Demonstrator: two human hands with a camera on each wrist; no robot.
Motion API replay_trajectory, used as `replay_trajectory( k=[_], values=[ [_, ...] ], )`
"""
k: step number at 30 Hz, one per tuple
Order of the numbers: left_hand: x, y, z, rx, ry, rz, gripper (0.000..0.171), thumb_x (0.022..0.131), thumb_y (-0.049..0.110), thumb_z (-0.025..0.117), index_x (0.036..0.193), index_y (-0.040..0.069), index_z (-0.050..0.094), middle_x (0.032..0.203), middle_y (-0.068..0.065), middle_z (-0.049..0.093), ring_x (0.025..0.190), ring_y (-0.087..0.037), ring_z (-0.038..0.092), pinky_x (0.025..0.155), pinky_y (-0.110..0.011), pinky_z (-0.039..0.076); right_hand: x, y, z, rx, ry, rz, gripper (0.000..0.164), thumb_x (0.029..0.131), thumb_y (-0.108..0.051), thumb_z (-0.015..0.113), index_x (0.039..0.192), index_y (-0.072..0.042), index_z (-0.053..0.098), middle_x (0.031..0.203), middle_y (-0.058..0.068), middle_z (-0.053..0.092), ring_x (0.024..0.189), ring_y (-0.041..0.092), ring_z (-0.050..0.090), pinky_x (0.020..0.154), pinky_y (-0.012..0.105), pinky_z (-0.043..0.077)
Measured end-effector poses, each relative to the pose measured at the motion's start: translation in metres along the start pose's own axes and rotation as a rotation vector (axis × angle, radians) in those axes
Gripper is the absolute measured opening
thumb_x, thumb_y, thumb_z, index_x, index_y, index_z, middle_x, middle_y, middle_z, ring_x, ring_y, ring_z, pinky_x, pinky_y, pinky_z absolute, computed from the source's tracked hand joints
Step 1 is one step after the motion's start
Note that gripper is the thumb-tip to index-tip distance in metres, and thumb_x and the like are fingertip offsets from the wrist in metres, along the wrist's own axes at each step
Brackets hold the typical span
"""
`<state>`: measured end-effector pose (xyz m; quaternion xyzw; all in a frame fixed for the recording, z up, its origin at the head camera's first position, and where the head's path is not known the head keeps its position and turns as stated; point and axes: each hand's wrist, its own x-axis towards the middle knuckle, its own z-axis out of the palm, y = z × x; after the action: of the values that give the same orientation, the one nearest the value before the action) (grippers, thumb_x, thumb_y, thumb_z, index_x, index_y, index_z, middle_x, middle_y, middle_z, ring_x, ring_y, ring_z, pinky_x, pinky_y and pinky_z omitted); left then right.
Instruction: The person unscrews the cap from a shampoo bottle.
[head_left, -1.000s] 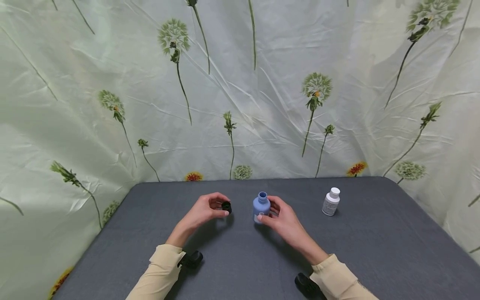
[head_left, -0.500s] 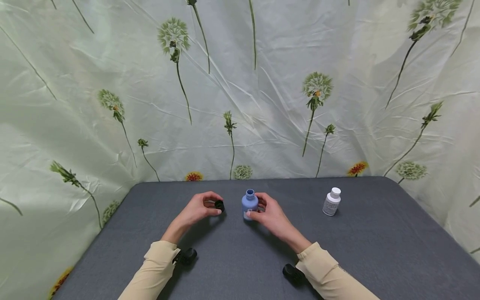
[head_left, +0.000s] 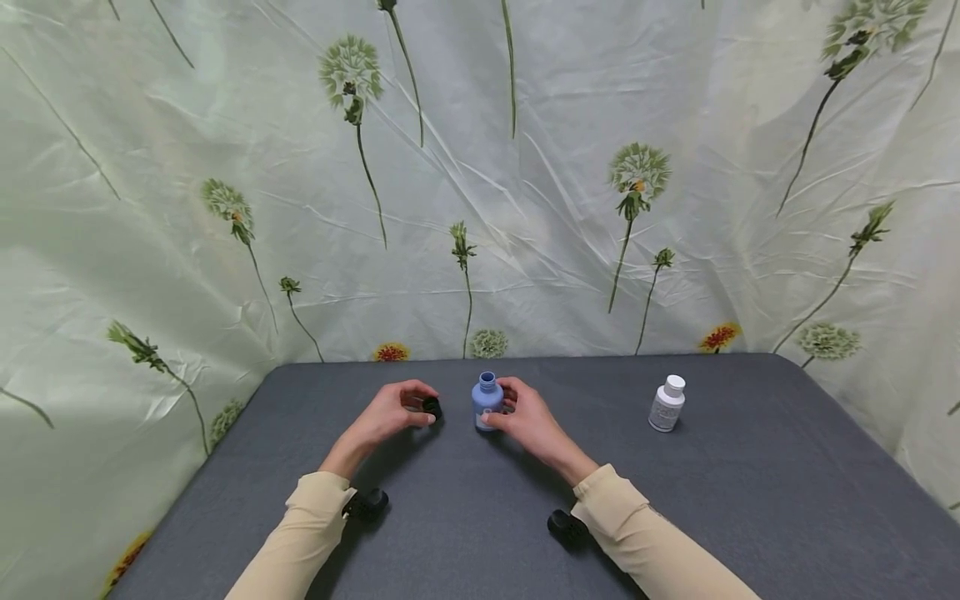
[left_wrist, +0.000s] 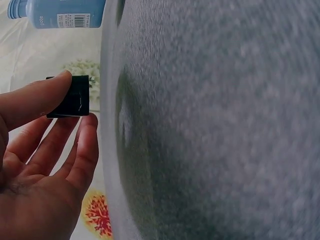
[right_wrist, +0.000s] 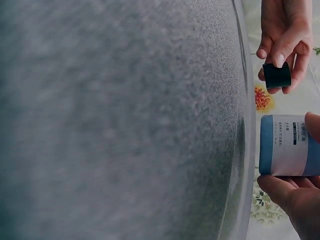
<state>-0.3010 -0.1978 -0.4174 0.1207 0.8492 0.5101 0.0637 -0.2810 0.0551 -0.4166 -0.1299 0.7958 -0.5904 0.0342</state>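
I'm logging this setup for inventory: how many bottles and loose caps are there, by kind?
Bottles: 2 (open blue cylindrical bottle, capped white cylindrical bottle)
Loose caps: 1 (black cylindrical cap pinched by the left hand)
Total: 3

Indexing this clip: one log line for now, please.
left hand: pinches black cap | right hand: grips blue bottle, uncapped | white bottle: capped, upright on table
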Motion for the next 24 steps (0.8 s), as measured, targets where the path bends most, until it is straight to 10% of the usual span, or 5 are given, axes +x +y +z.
replay_trajectory(
  k=[24],
  values=[
    [0.015,-0.015,-0.016,0.081,-0.077,-0.024,0.032,0.078,0.004,0.080,0.106,0.000,0.065,0.086,-0.007,0.064,0.073,-0.017,0.056,0.066,-0.032,0.045,0.021,-0.005,0.016,-0.055,-0.059,0.040,0.060,0.087,-0.005,0.073,0.140,0.002,0.046,0.135,0.021,0.054,0.128,0.036,0.049,0.100,0.046,0.044]
  ],
)
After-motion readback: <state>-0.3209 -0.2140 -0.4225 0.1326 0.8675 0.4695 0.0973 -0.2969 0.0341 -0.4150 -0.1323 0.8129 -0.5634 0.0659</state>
